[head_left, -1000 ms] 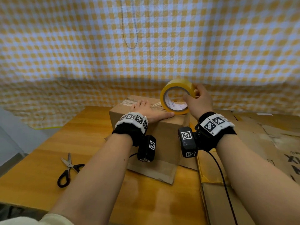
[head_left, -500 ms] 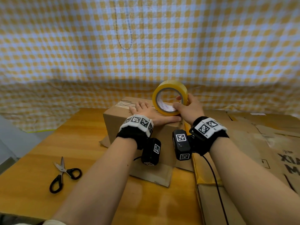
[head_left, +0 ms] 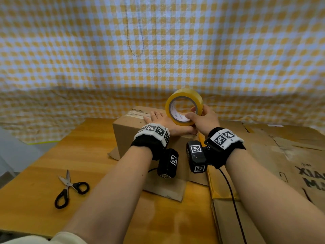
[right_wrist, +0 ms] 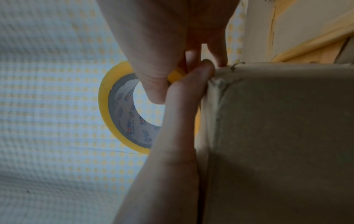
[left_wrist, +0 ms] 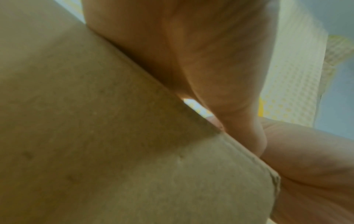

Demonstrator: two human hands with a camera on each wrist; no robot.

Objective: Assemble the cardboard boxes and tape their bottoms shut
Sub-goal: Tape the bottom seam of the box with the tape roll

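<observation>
Cardboard box (head_left: 133,136), brown, stands on wooden table (head_left: 52,166); upward face closed, with an old strip of tape and a printed label along its far edge. All positions below given from this box.

Left hand (head_left: 165,120) lies palm down on the box top, fingers straight and flat against the cardboard, thumb along the near right corner. It curls round nothing. Left wrist view: heel of the palm pressed to the box edge (left_wrist: 134,136).

Tape roll (head_left: 184,107), yellow, stands on edge above the box's right end, just beyond the left hand. Right hand (head_left: 204,118) grips it: thumb hooked into the core, fingers round the outer rim. Right wrist view confirms the thumb inside the ring (right_wrist: 122,109), beside the box corner (right_wrist: 268,136). Whether the roll touches the box top, cannot tell.

Scissors (head_left: 70,188), black handles, blades a little apart, lie on the table well left and nearer the person. Flattened cardboard sheets (head_left: 274,164) lie right of the box. Yellow-checked cloth (head_left: 158,50) hangs behind.
</observation>
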